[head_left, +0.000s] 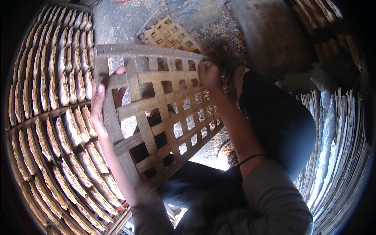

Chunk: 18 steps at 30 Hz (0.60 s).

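A woven bamboo lattice panel (156, 105) with a wooden frame is held up, tilted, before my body. My left hand (98, 103) is closed round its left frame bar, thumb on the near side and fingertips showing through the gaps. At the far right corner of the panel, my right hand (210, 75) is bent into a closed grip on the edge; its fingertips are partly hidden. Beyond the raised panel, a second bamboo lattice panel (168, 33) lies on the floor, its near part covered by the first.
Wooden racks on the left hold rows of thin, pale pieces with brown ragged edges (62, 86). To the right stand tightly packed thin sheets on edge (340, 156). A dark, bulky, sack-like thing (270, 35) is at the far right. Light crumbs litter the grey floor (117, 23).
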### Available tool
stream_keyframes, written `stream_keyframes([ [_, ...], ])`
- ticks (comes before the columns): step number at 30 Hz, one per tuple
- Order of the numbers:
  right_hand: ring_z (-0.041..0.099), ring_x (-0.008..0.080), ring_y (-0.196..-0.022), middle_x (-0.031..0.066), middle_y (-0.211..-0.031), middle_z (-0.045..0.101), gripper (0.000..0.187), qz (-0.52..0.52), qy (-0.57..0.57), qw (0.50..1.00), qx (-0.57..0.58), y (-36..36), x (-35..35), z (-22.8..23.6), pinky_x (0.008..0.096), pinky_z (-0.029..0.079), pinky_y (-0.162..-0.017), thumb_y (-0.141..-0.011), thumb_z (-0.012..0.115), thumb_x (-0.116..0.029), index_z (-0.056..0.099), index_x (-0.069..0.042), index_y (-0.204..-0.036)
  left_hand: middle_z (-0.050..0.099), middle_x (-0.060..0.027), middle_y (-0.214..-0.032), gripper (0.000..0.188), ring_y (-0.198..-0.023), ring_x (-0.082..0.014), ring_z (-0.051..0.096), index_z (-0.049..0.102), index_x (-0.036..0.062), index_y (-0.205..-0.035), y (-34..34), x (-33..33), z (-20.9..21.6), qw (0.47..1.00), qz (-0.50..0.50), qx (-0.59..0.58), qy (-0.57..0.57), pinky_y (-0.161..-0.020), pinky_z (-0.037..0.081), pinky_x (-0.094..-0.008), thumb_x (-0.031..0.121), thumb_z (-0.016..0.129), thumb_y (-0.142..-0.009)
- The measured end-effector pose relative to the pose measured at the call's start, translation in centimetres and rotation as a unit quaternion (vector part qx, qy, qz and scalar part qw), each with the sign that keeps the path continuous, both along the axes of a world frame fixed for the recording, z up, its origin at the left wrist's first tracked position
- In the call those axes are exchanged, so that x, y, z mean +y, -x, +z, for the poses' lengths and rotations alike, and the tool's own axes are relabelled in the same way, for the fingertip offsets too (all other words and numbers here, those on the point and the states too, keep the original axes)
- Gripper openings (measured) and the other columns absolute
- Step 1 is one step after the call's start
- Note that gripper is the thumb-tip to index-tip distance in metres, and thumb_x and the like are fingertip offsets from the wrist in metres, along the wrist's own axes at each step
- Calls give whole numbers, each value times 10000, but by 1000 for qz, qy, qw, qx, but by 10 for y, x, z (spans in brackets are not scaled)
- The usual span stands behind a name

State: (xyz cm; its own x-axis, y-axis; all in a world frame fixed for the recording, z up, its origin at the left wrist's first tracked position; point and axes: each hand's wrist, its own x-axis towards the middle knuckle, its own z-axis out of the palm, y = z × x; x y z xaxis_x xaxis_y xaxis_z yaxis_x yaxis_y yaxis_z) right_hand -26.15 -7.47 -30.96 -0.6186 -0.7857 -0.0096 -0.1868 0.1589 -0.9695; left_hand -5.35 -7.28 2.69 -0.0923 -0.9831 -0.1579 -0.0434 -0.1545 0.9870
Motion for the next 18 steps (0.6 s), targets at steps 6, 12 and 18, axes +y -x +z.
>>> stream_keyframes([
  [6, 713, 307, -827, 161, -853, 725, 170, 7, -117, 992, 48, 6, 39, 21, 390, 540, -747, -879, 665, -193, 737, -44, -921, 599, -171, -1332, 519, -1264, -236, 529, 430, 87, -1377, -3, 0, -3, 1000, -17, 11, 17, -1142, 324, -417, 406, 537, -982],
  [12, 698, 313, -901, 153, -929, 728, 189, 296, -361, 826, 316, 56, 111, -16, 434, 522, -787, -882, 589, -149, 751, -81, -953, 621, -140, -1307, 431, -1239, -237, 543, 475, 90, -1293, -2, -1, -4, 996, -51, 60, 31, -1146, 328, -428, 398, 526, -996],
  [18, 692, 348, -933, 208, -964, 711, 247, 527, -377, 712, 272, 39, 201, -23, 474, 536, -819, -866, 566, -160, 734, 1, -948, 635, -123, -1288, 364, -1199, -220, 554, 492, 89, -1243, -10, 2, -7, 995, -39, 89, 21, -1122, 359, -414, 364, 533, -1007],
])
